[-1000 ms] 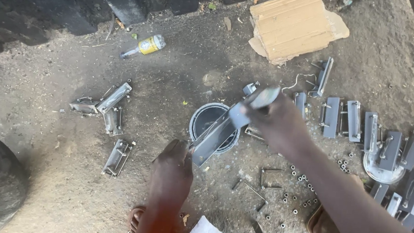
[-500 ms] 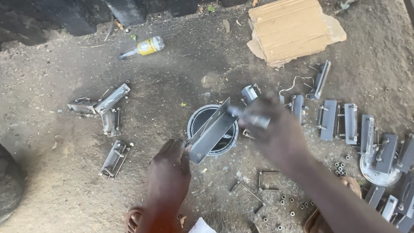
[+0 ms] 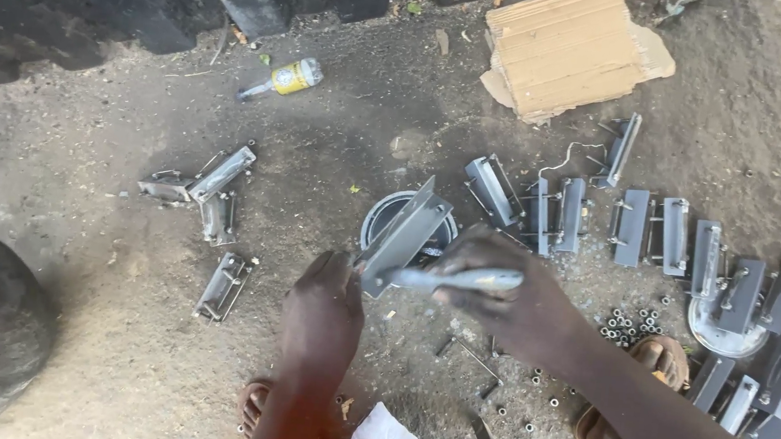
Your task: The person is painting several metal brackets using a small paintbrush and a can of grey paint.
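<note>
Both hands clamped — left hand point(image 3: 322, 303) on bracket point(image 3: 405, 236), right hand point(image 3: 506, 296) on brush point(image 3: 461, 279) (bristles hidden)

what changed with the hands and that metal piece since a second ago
The right hand drew back from above the paint tin toward the person and now holds a brush handle level against the grey metal bracket. The left hand kept its grip on the bracket's lower end. The brackets on the ground, the cardboard and the bottle lie as before.
</note>
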